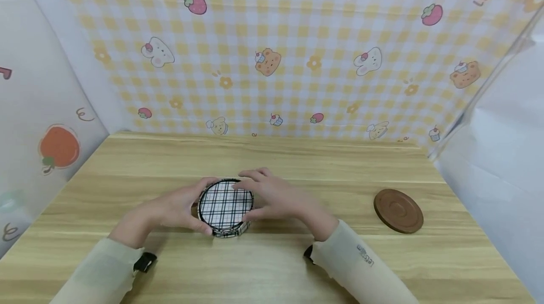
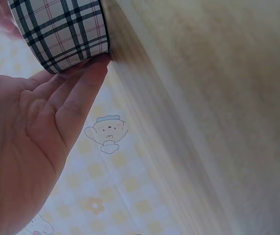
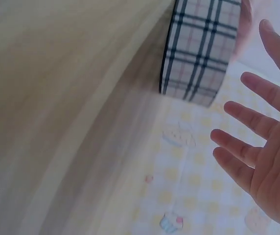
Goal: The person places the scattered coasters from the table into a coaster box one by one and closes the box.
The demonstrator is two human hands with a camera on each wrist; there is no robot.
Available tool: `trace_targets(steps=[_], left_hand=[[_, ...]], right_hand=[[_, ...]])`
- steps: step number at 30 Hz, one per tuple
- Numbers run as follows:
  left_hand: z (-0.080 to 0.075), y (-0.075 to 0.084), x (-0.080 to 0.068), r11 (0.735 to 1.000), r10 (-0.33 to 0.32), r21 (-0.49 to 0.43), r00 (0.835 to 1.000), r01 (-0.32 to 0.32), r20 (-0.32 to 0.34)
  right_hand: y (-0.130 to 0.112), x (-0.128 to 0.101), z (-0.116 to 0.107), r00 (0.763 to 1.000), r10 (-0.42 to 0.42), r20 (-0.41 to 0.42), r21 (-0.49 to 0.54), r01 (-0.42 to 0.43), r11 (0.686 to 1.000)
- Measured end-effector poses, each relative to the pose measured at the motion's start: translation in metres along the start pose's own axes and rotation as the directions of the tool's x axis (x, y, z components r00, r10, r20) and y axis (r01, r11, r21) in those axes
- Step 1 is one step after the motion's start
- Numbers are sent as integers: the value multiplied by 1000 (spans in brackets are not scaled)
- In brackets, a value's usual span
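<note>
A round lidded box (image 1: 226, 204) in white, black and red plaid stands on the wooden table, left of the middle. My left hand (image 1: 182, 207) holds it from the left, thumb at the near side and fingers at the far side. In the left wrist view, the fingers lie against the plaid side wall (image 2: 64, 34). Over the box's right edge hovers my right hand (image 1: 276, 195), its fingers spread. The right wrist view shows that hand (image 3: 272, 152) apart from the box. What the box contains is hidden.
A round brown wooden disc (image 1: 398, 210), like a coaster or lid, lies on the right part of the table (image 1: 306, 162). Behind the table hangs a yellow checked cloth (image 1: 293, 91) with cartoon prints. White sheets stand at both sides.
</note>
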State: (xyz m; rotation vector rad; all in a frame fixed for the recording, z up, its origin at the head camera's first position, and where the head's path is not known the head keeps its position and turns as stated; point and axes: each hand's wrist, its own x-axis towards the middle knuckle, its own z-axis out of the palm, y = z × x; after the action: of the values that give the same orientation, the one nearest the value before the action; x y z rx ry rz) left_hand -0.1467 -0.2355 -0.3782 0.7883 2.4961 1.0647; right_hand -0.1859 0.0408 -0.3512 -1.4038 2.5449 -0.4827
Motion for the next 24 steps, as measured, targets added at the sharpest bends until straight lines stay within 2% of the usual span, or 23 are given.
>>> trace_targets(steps=[6,13,18,24], left_hand=[[1,0,1,1000,-8,-13,1000,8,-9],[1,1,0,999,-23,-36,1000,23,-1],[1,0,0,999,-9,-42,1000,9,-4],[3,-1,-2,999,-6,-38,1000,6,-12]], right_hand=[[12,-26,-7,996,47,-80,95,-40,995],[24,-60,-19,974,122,-190,130,-99,987],[36,-84,-24,960,177,-215,140,-149,979],[47,-115,-30,933,264,-243,253,-202,946]])
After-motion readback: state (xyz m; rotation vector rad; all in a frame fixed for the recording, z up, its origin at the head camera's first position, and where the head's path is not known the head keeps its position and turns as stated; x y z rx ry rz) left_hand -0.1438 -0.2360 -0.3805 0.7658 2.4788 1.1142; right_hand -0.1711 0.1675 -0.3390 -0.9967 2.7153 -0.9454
